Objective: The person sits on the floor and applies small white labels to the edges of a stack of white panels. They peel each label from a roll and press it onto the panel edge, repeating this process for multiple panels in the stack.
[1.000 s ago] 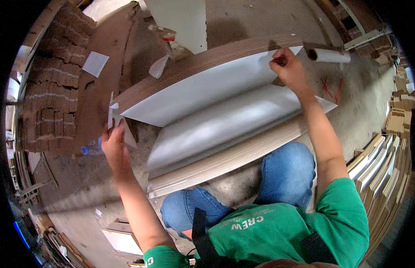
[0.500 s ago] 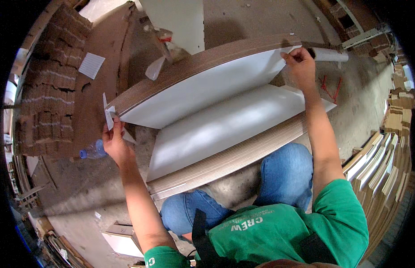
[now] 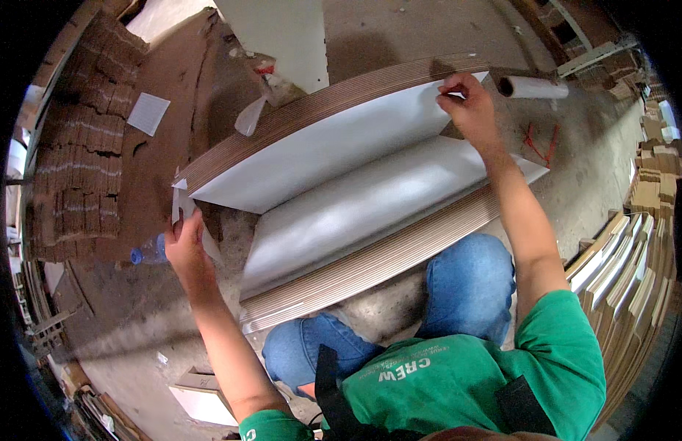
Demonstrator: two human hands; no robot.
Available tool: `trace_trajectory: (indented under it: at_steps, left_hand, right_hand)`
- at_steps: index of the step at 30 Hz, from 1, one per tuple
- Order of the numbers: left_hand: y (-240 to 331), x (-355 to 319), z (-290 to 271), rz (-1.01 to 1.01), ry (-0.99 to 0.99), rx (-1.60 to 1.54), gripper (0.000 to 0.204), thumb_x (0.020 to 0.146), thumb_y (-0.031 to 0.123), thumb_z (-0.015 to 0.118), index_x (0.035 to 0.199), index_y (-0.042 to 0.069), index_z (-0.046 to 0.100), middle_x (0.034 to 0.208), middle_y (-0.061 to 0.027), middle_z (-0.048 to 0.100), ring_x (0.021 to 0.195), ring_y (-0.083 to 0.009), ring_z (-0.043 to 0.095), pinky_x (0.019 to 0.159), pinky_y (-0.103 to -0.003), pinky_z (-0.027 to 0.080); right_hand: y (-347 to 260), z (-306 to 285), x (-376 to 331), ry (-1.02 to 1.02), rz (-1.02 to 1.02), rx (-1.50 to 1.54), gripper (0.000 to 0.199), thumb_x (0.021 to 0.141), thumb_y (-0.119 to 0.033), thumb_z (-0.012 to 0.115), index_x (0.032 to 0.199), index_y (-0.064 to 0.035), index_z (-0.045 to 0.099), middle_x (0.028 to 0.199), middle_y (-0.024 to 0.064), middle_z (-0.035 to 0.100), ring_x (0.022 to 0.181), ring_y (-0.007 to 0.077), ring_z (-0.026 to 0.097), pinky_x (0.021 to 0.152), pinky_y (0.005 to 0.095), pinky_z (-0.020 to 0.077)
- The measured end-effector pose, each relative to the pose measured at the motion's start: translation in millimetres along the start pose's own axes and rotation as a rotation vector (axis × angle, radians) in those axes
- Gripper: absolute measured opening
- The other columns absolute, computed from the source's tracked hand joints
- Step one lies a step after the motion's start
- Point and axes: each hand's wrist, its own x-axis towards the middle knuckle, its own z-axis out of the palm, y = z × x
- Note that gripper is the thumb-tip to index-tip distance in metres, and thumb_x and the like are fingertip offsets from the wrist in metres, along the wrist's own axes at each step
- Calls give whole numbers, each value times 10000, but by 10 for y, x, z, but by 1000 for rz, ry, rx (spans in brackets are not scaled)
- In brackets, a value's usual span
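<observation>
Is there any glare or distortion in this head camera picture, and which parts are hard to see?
Head view: a soft glare streak lies on the lower white sheet; the fisheye bends the brown board stack into a curve; the rim is black; the left hand and right hand show sharp.

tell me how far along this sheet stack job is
Done: a lower stack of white-faced cardboard sheets lies flat by the knees. In hand: the left hand and right hand grip opposite ends of an upper bundle, tilted up open like a book. Left: that bundle is not yet laid flat either way.
</observation>
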Motion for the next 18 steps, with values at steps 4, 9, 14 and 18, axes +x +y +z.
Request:
trace_trajectory:
  at_steps: [4, 9, 14, 18]
  left_hand:
    - [-203, 213, 59, 52, 166, -29, 448, 708, 85, 718, 1075, -26, 485, 906, -60, 593, 796, -123, 564, 686, -232, 423]
    - [-250, 208, 78, 106, 164, 8, 494, 690, 67, 731, 1096, -33, 467, 890, -66, 595, 777, -124, 566, 660, -241, 436]
    - [-151, 119, 148, 61, 243, -11, 561, 653, -61, 621, 1168, -51, 401, 951, -93, 582, 833, -192, 576, 702, -252, 438]
    - [-181, -169, 31, 91, 188, -80, 574, 627, -111, 533, 1180, -54, 390, 994, -103, 567, 869, -225, 569, 743, -266, 438]
  right_hand:
    - [120, 266, 46, 143, -251, -166, 245, 678, -4, 666, 866, -41, 512, 869, 89, 545, 792, 198, 590, 683, 285, 511]
    - [282, 111, 55, 279, -318, -349, 267, 652, -94, 739, 824, -42, 540, 804, 88, 542, 725, 236, 571, 606, 326, 480]
    - [198, -291, 61, 256, -146, -391, 181, 712, -138, 712, 789, -37, 583, 765, 81, 576, 696, 190, 563, 638, 304, 462]
    - [-267, -296, -95, -149, -320, -370, 120, 837, -163, 597, 829, -44, 584, 773, 58, 591, 674, 138, 552, 612, 287, 458]
